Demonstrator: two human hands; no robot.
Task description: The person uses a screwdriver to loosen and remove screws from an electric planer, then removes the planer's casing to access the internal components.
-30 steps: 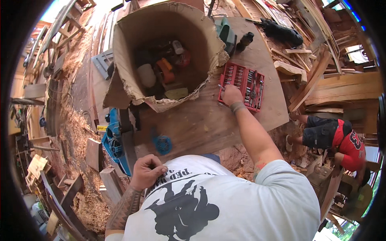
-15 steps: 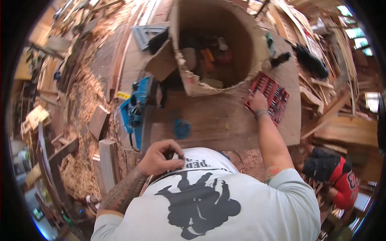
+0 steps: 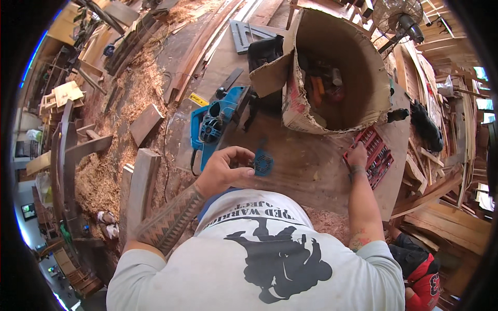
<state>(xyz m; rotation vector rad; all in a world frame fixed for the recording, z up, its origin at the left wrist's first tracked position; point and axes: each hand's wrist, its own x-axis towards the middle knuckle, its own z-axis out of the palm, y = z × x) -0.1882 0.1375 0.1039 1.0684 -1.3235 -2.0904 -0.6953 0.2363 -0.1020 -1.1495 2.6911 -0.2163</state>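
Note:
My left hand [image 3: 228,168] is raised above the near edge of the wooden table, thumb and fingers curled into a pinch. Whatever sits between its fingertips is too small to make out. Just beyond those fingertips lies a blue slotted cover [image 3: 263,163]. A blue electric hand planer [image 3: 213,124] rests to the left, its side showing dark inner parts. At the right, my right hand [image 3: 357,157] reaches into a red socket set case [image 3: 383,168] with rows of metal pieces. Its fingers are bunched together at the left part of the case, and their tips are hidden.
A torn cardboard box [image 3: 337,124] holding orange-handled tools stands at the table's far side. Near it lie a metal square [image 3: 241,39] and a black pouch [image 3: 264,52]. A fan [image 3: 402,20] stands behind. Wood shavings [image 3: 104,181] cover the left floor; a person in red [image 3: 425,282] is lower right.
The view has shifted, so the table's things sit farther right and the planer shows more fully. My left hand is now closer to the blue cover. My right hand stays at the socket set.

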